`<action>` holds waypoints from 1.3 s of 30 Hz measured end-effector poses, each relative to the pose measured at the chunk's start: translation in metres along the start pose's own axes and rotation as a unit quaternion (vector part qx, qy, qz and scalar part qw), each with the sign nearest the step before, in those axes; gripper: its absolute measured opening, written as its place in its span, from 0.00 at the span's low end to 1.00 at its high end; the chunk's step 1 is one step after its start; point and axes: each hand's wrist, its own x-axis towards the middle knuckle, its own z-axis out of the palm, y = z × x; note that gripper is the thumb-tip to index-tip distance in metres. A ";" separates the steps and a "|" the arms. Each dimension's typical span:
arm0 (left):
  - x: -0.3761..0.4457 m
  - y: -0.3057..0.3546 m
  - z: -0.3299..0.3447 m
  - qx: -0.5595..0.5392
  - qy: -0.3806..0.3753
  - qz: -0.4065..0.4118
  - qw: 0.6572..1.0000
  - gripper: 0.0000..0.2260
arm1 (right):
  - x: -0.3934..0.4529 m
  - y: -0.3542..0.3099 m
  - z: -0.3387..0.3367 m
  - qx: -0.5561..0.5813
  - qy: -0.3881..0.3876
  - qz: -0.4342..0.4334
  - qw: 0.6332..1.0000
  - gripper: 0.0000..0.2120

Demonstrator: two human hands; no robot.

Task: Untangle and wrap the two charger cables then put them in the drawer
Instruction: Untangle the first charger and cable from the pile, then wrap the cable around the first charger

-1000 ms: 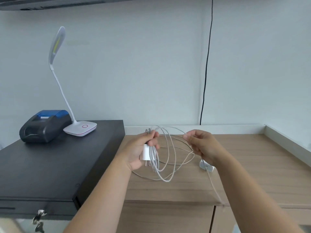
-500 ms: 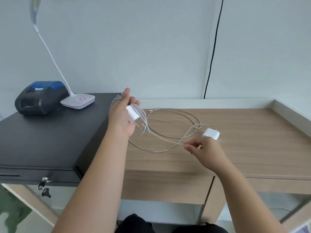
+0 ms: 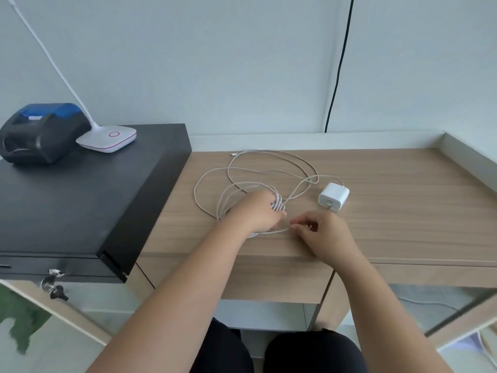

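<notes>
Both hands are down on the wooden desk (image 3: 390,184) right now. My left hand (image 3: 258,214) is closed around a bunch of white cable loops (image 3: 228,195), knuckles up, and can't tell if the plug is under there. My right hand (image 3: 322,232) is pinching one strand of cable just beside it. The rest of the cables sprawl in loose tangled loops toward the back of the desk. One white charger brick (image 3: 333,196) sits on the desk, just past my right hand.
</notes>
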 end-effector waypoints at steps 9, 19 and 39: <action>-0.015 -0.009 -0.032 -0.191 0.158 -0.061 0.967 0.18 | -0.005 0.020 0.026 -0.093 0.158 -0.065 0.981 0.08; -0.061 -0.035 -0.028 -0.486 0.108 -0.070 0.865 0.17 | 0.010 -0.049 0.032 0.299 -0.061 -0.186 0.934 0.18; -0.085 -0.105 -0.024 -0.538 0.008 0.033 0.842 0.23 | 0.054 -0.085 0.050 0.249 0.027 -0.266 0.931 0.03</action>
